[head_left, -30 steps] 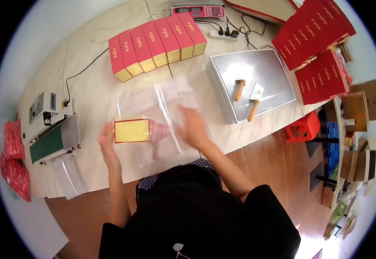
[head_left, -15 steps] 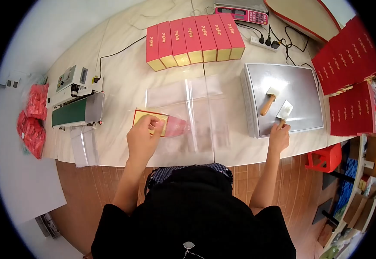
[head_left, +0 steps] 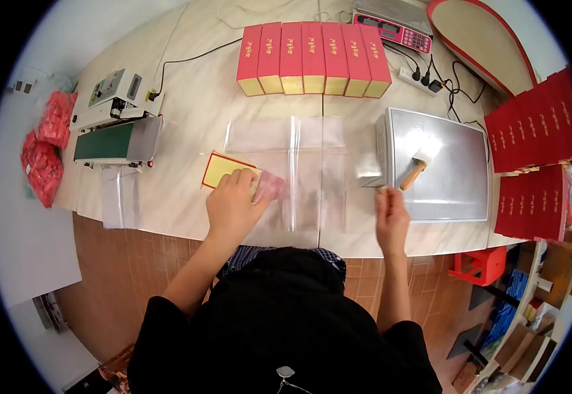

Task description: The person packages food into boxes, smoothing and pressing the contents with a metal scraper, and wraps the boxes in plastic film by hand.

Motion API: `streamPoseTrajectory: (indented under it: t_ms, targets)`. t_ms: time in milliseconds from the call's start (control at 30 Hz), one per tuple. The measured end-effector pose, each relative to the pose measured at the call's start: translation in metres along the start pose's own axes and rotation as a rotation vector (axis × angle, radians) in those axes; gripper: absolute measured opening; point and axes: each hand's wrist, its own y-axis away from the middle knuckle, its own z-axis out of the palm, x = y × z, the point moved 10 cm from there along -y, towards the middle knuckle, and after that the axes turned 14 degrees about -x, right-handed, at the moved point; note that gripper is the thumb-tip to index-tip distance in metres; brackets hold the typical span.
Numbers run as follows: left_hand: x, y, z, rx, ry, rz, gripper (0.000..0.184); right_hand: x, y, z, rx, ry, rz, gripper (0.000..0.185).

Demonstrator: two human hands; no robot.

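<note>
My left hand (head_left: 233,200) has its fingers curled over the right end of a flat yellow card-like piece with a red border (head_left: 228,169). Its thumb and fingertips press on a crumpled pink see-through film (head_left: 271,186) beside that piece. My right hand (head_left: 391,213) is closed round the wooden handle of a scraper (head_left: 369,167), whose metal blade is blurred and points up at the left side of a silver metal box (head_left: 460,177). On the box's top lies a second scraper (head_left: 415,172) with a wooden handle. Clear plastic bags (head_left: 302,148) lie flat between my hands.
A row of red and yellow boxes (head_left: 312,59) stands at the back. At left is a sealing machine (head_left: 118,125); bags of red packets (head_left: 43,157) lie beyond it. A pink scale (head_left: 391,33), a power strip (head_left: 420,79) and stacked red boxes (head_left: 539,125) are at right.
My right hand has lifted one scraper off the metal box and carried it left, past the box's edge. The left hand has shifted right towards the pink film. The head view has turned slightly.
</note>
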Motion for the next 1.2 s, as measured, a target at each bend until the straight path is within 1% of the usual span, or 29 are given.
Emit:
streamPoseTrajectory:
  t_ms: [33,100,133,200,233,300,367,467,500,567,633,767,867,933,1067,1133,1167,1200]
  targets:
    - [0.005,0.001,0.001,-0.002,-0.034,0.017,0.022,-0.014,-0.002,0.011,-0.029,-0.024,-0.067,0.022]
    - [0.004,0.001,0.009,0.005,-0.014,0.007,0.020,-0.041,-0.005,0.027,-0.143,-0.002,-0.100,0.020]
    - [0.002,0.002,0.011,0.010,0.002,0.005,0.019,-0.047,-0.005,0.032,-0.148,0.002,-0.106,0.020]
    - [-0.006,0.000,0.013,-0.021,0.011,-0.045,0.018,-0.063,-0.005,0.042,-0.190,-0.035,-0.205,0.018]
    - [-0.012,-0.001,0.016,-0.055,0.018,-0.086,0.016,-0.065,-0.006,0.043,-0.190,-0.035,-0.205,0.018]
    - [-0.017,-0.002,0.014,-0.051,0.036,-0.072,0.016,-0.072,-0.007,0.049,-0.242,-0.042,-0.251,0.018]
    - [-0.022,-0.003,0.012,-0.050,0.060,-0.055,0.018,-0.077,-0.007,0.050,-0.277,-0.008,-0.251,0.019]
    - [-0.032,-0.003,0.005,-0.030,0.093,-0.057,0.017,-0.083,-0.005,0.058,-0.392,-0.049,-0.282,0.019]
    - [-0.036,-0.004,0.003,-0.028,0.092,-0.043,0.016,-0.084,-0.005,0.057,-0.393,-0.042,-0.279,0.019]
    - [-0.043,-0.006,0.002,-0.023,0.098,-0.032,0.016,-0.090,-0.004,0.064,-0.488,-0.007,-0.321,0.019]
    - [-0.044,-0.007,0.000,0.022,0.045,0.023,0.017,-0.101,-0.007,0.065,-0.509,0.027,-0.358,0.019]
    - [-0.050,-0.008,0.005,-0.003,0.091,0.020,0.018,-0.119,-0.008,0.070,-0.544,0.065,-0.422,0.018]
    - [-0.051,-0.009,0.008,-0.012,0.152,0.043,0.016,-0.127,-0.009,0.074,-0.558,0.110,-0.425,0.016]
    - [-0.052,-0.010,0.010,-0.022,0.140,0.052,0.014,-0.131,-0.009,0.075,-0.557,0.144,-0.428,0.015]
    - [-0.058,-0.010,-0.004,0.009,0.076,0.044,0.015,-0.144,-0.008,0.075,-0.545,0.214,-0.430,0.014]
    - [-0.056,-0.006,-0.020,0.034,0.137,0.117,0.011,-0.153,-0.008,0.076,-0.541,0.213,-0.424,0.014]
    - [-0.057,-0.005,-0.028,0.033,0.137,0.121,0.011,-0.158,-0.008,0.079,-0.542,0.209,-0.427,0.014]
    - [-0.045,-0.005,-0.026,-0.070,0.132,0.249,0.013,-0.161,-0.008,0.082,-0.538,0.208,-0.425,0.014]
